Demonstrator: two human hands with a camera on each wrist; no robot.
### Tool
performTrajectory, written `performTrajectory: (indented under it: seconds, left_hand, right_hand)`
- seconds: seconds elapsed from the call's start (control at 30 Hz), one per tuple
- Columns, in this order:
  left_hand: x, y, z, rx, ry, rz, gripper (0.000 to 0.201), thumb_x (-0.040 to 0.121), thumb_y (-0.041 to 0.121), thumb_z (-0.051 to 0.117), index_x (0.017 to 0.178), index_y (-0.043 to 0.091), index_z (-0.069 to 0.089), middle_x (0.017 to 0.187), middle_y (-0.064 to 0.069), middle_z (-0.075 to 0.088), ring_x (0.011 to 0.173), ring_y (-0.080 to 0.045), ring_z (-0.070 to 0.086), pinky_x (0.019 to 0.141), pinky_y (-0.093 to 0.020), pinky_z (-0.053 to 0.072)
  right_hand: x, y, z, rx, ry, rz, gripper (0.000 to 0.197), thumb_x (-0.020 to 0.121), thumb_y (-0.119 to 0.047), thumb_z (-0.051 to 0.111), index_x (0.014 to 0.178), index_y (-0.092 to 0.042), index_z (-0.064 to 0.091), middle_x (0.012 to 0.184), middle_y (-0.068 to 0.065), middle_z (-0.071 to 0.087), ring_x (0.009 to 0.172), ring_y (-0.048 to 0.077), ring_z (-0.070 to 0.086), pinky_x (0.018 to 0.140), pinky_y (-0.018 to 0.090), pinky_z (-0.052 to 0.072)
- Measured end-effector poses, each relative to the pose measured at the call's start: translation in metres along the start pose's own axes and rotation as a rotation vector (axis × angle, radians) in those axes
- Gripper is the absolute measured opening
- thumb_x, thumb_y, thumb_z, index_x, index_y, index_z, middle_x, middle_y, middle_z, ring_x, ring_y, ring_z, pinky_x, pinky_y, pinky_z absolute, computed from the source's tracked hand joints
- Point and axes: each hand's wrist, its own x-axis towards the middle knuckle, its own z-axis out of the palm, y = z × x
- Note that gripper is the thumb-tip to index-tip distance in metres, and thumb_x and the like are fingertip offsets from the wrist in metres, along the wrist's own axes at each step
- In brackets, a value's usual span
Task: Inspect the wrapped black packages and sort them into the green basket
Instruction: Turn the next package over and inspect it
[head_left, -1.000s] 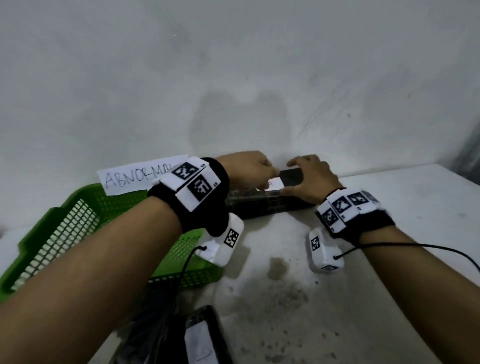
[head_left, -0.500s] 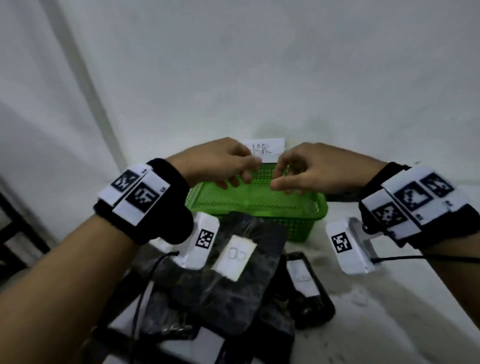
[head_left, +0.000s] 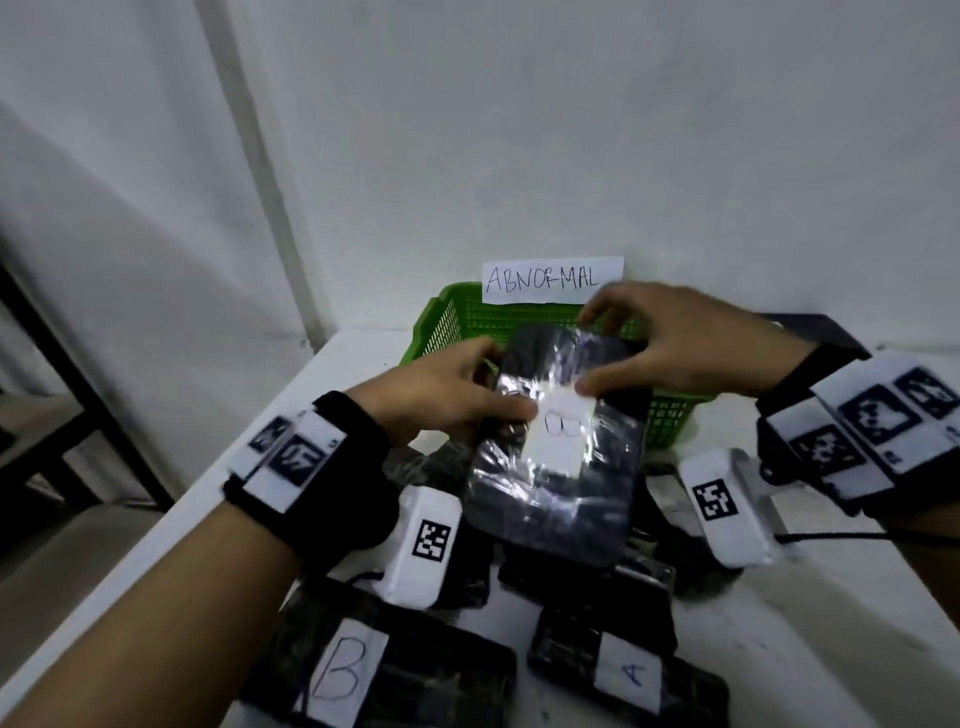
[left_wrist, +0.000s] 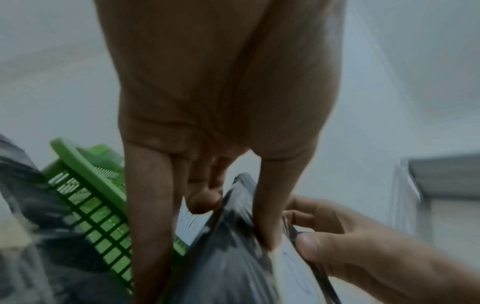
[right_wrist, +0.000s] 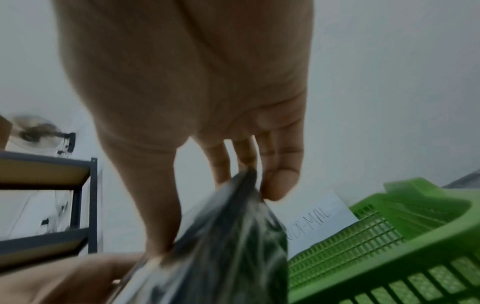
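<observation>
— Head view?
— My left hand and right hand pinch a wrapped black package above the pile, before the green basket.
— Wrist views?
— Left thumb and fingers clamp its edge; right fingers clamp its corner.

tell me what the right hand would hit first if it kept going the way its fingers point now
Probably the green basket: the right hand, gripping the wrapped black package with the left hand, points forward-left over its rim. Beyond stand the ABNORMAL sign and the wall. Depth is unclear.
</observation>
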Motion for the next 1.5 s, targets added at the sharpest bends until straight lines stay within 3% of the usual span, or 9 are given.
performTrajectory:
  seconds: [0.13, 0.23, 0.3, 0.47, 0.67, 0.97, 1.2, 1.37, 1.5]
  left_hand:
    - [-0.002, -0.003, -0.017, -0.253, 0.232, 0.198, 0.047, 0.079, 0.028, 0.081, 0.118, 0.023, 0.055, 0.115, -0.02, 0.063, 0.094, -0.037, 0.071, 0.077, -0.05, 0.061]
    - [0.006, -0.002, -0.018, -0.238, 0.335, 0.356, 0.038, 0.086, 0.025, 0.074, 0.119, 0.027, 0.054, 0.098, -0.003, 0.065, 0.089, -0.018, 0.068, 0.067, -0.023, 0.056]
    - [0.015, 0.001, -0.015, -0.279, 0.325, 0.368, 0.041, 0.088, 0.029, 0.072, 0.124, 0.029, 0.053, 0.106, 0.001, 0.066, 0.096, -0.016, 0.07, 0.077, -0.027, 0.059]
    - [0.046, 0.01, -0.008, -0.439, 0.265, 0.38, 0.073, 0.066, 0.04, 0.084, 0.131, 0.019, 0.057, 0.122, -0.004, 0.071, 0.112, -0.022, 0.068, 0.098, -0.045, 0.054]
    - [0.071, 0.028, -0.014, -0.636, 0.206, 0.41, 0.065, 0.076, 0.021, 0.075, 0.134, 0.006, 0.05, 0.127, -0.017, 0.066, 0.118, -0.035, 0.064, 0.102, -0.05, 0.05]
    - [0.08, 0.04, -0.017, -0.465, 0.22, 0.453, 0.066, 0.072, 0.017, 0.076, 0.132, 0.009, 0.05, 0.121, -0.01, 0.07, 0.11, -0.026, 0.069, 0.099, -0.045, 0.054]
    - [0.078, 0.04, -0.011, -0.371, 0.238, 0.502, 0.057, 0.084, 0.012, 0.076, 0.133, 0.015, 0.047, 0.12, -0.004, 0.07, 0.108, -0.018, 0.069, 0.092, -0.033, 0.056]
    - [0.07, 0.05, -0.015, -0.443, 0.126, 0.485, 0.042, 0.087, 0.048, 0.052, 0.125, 0.032, 0.053, 0.102, 0.009, 0.068, 0.074, -0.01, 0.065, 0.066, -0.026, 0.05]
    - [0.068, 0.053, -0.011, -0.323, 0.116, 0.549, 0.034, 0.102, 0.039, 0.046, 0.135, 0.04, 0.046, 0.104, 0.018, 0.072, 0.093, -0.005, 0.07, 0.07, -0.031, 0.055]
  right_hand:
    - [0.002, 0.001, -0.004, 0.425, 0.176, 0.021, 0.09, 0.065, -0.07, 0.071, 0.141, -0.029, 0.045, 0.128, -0.005, 0.062, 0.109, 0.017, 0.065, 0.091, 0.043, 0.055]
    - [0.008, 0.001, 0.014, 0.756, 0.148, 0.038, 0.067, 0.07, -0.051, 0.077, 0.129, -0.025, 0.059, 0.113, -0.003, 0.074, 0.099, 0.016, 0.074, 0.064, 0.03, 0.058]
    - [0.013, 0.002, 0.023, 0.9, 0.24, 0.018, 0.05, 0.08, -0.03, 0.079, 0.125, -0.02, 0.061, 0.104, -0.004, 0.077, 0.089, 0.01, 0.075, 0.055, 0.021, 0.053]
    - [0.029, 0.002, 0.023, 1.154, 0.509, -0.052, 0.052, 0.082, -0.018, 0.081, 0.129, -0.013, 0.057, 0.104, 0.007, 0.078, 0.097, 0.024, 0.075, 0.086, 0.041, 0.06]
    - [0.046, 0.003, 0.017, 1.109, 0.494, -0.117, 0.076, 0.074, -0.018, 0.078, 0.142, -0.031, 0.048, 0.121, 0.01, 0.071, 0.11, 0.022, 0.071, 0.09, 0.042, 0.059]
    - [0.056, 0.016, 0.021, 1.148, 0.62, -0.152, 0.068, 0.083, -0.002, 0.077, 0.141, -0.02, 0.046, 0.114, 0.01, 0.072, 0.091, 0.014, 0.076, 0.073, 0.027, 0.06]
    - [0.046, 0.022, 0.024, 0.923, 0.686, -0.125, 0.05, 0.084, -0.019, 0.079, 0.127, -0.021, 0.053, 0.115, -0.003, 0.071, 0.095, 0.012, 0.074, 0.083, 0.035, 0.062]
    - [0.042, 0.025, 0.018, 0.761, 0.851, -0.077, 0.044, 0.085, -0.03, 0.078, 0.122, -0.029, 0.054, 0.111, -0.013, 0.067, 0.091, 0.011, 0.071, 0.074, 0.03, 0.061]
    - [0.033, 0.024, 0.008, 0.922, 0.55, -0.141, 0.057, 0.074, -0.064, 0.068, 0.122, -0.035, 0.064, 0.114, -0.012, 0.073, 0.097, 0.002, 0.072, 0.077, 0.026, 0.054]
